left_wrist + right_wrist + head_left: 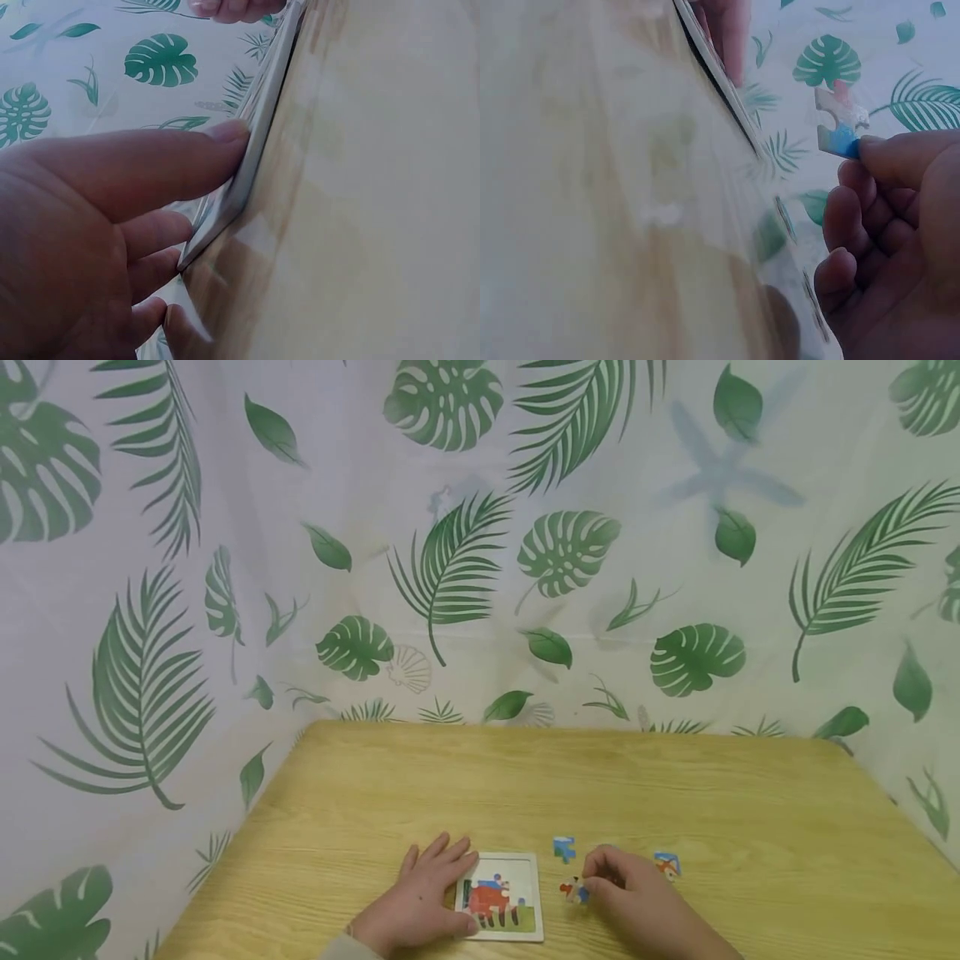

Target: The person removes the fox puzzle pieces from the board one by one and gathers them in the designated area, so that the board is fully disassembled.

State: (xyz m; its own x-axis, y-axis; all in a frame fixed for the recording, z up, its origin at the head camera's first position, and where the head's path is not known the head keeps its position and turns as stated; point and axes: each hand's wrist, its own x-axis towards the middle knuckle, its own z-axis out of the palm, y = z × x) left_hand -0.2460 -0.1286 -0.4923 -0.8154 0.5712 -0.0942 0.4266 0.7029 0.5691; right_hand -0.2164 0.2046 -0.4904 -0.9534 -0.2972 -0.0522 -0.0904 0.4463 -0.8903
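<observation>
While the left hand [423, 902] rests with fingers spread on the left side of the board [527, 881] and hides some of it, the right hand's [637, 897] fingers pinch a piece [574, 892] just right of the board. A blue piece [562, 848] and a fox-coloured piece [666, 865] lie on the worktop [450, 785] nearby. Leafy cloth [480, 693] hangs behind.

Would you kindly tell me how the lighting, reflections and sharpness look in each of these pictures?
Head view: soft, fairly even light on the tabletop; left wrist view: dim light on the left hand, wood grain hazy and smeared; right wrist view: pale sheen and a blurry greenish reflection on the tabletop, while the puzzle piece in the right hand is clearly outlined.
</observation>
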